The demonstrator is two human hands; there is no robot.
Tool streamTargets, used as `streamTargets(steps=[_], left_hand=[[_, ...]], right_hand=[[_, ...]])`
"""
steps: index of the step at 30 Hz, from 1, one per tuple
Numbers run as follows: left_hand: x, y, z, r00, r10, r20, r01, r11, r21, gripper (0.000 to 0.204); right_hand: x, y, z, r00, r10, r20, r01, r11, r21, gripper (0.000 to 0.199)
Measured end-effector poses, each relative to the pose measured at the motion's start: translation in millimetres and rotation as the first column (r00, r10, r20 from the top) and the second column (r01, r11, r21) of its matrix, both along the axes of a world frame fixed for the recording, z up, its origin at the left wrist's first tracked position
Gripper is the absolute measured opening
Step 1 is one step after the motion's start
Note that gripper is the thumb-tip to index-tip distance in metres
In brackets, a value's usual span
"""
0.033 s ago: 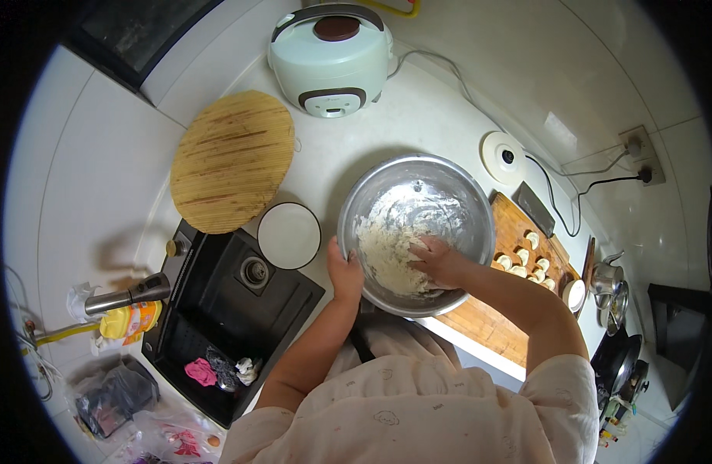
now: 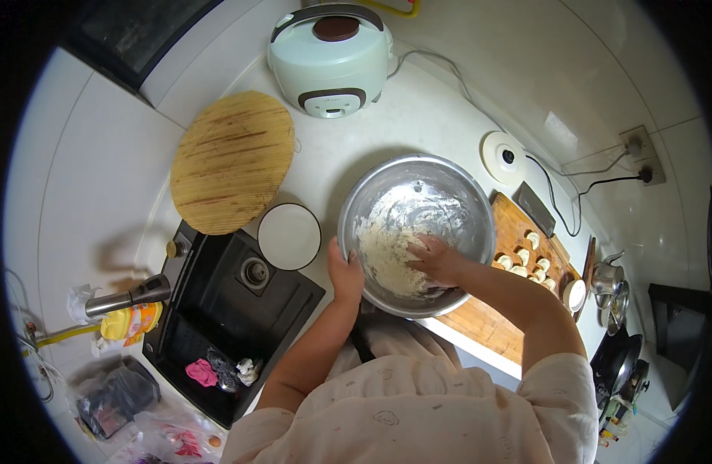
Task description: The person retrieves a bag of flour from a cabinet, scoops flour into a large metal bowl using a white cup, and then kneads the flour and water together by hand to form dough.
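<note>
A wide metal mixing bowl (image 2: pixel 476 224) stands on the counter in front of me. My left hand (image 2: pixel 345 274) grips its left rim, thumb over the edge and the other fingers mostly hidden against the outside. Inside, a pale, shaggy floury dough (image 2: pixel 388 261) lies toward the near left, and white flour coats the far part of the wall. My right hand (image 2: pixel 439 261) reaches in over the right rim. Its fingers are spread and floury, with the tips pressed into the dough and partly hidden.
A white bowl (image 2: pixel 289 237) stands beside the black sink (image 2: pixel 209 309). Round wooden board (image 2: pixel 232 158) and pale green rice cooker (image 2: pixel 330 66) are farther back. At right, a wooden cutting board (image 2: pixel 487 329) bears several small dough pieces (image 2: pixel 524 257), near a kettle base (image 2: pixel 504 158) with its cord.
</note>
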State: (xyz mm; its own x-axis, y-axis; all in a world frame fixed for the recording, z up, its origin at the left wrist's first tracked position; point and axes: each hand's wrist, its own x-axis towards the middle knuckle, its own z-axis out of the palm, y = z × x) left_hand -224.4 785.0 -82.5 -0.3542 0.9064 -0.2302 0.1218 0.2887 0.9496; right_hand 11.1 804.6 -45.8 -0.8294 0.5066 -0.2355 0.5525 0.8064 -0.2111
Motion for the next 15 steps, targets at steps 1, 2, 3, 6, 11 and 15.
streamTargets(steps=[1, 2, 3, 6, 11, 15], left_hand=[[1, -1, 2, 1.000, -0.001, -0.018, 0.001, 1.000, -0.001, 0.039], [1, 0, 5, 1.000, -0.005, -0.020, 0.005, 1.000, -0.005, 0.039], [1, 0, 8, 1.000, -0.012, -0.024, 0.011, 1.000, -0.008, 0.039], [-1, 1, 13, 0.999, -0.037, -0.014, 0.036, 0.999, -0.011, 0.038], [1, -1, 15, 0.999, -0.023, -0.049, 0.025, 0.999, 0.038, 0.037], [4, 1, 28, 0.996, -0.033, -0.082, 0.038, 0.997, 0.065, 0.039]], right_hand=[[-3, 2, -7, 1.000, 0.017, 0.021, -0.017, 1.000, 0.024, 0.048], [-6, 6, -16, 1.000, 0.010, 0.022, -0.010, 1.000, 0.025, 0.046], [-10, 10, -22, 1.000, 0.002, 0.024, -0.002, 1.000, 0.026, 0.044], [-21, 17, -27, 0.993, -0.118, 0.012, 0.118, 0.992, -0.051, 0.042], [-55, 33, -29, 0.835, -0.550, 0.026, 0.550, 0.834, -0.046, 0.044], [-62, 40, -10, 0.659, -0.752, 0.024, 0.732, 0.634, -0.249, 0.048]])
